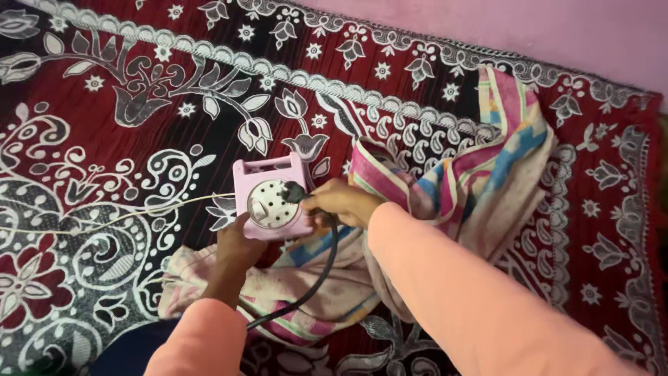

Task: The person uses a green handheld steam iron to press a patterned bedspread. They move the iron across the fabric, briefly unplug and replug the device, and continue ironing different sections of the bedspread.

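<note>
The fingers [321, 204] of the right hand [341, 202] are pinched around a small black plastic plug [293, 191], whose prongs sit at a socket hole on the round white face of a pink, boxy plastic extension board [270, 197]. Whether the plug is fully seated cannot be told. The left hand [239, 244] grasps that pink board from its near lower edge, thumb up against the side, keeping the face turned upward.

The plug lies at the board's right side, directly under the right hand's fingertips, so the right hand is the nearer one; its axis points leftward into the socket face. From the plug a thick black rubber cable [316, 278] curves down and back towards the person, passing between the two peach sleeves. A thin pale cord [125, 212] leaves the board's left side. Under and to the right of the board lies a crumpled, striped multicoloured cloth [480, 174], all on a red, black and white floral woven mat [104, 139].
</note>
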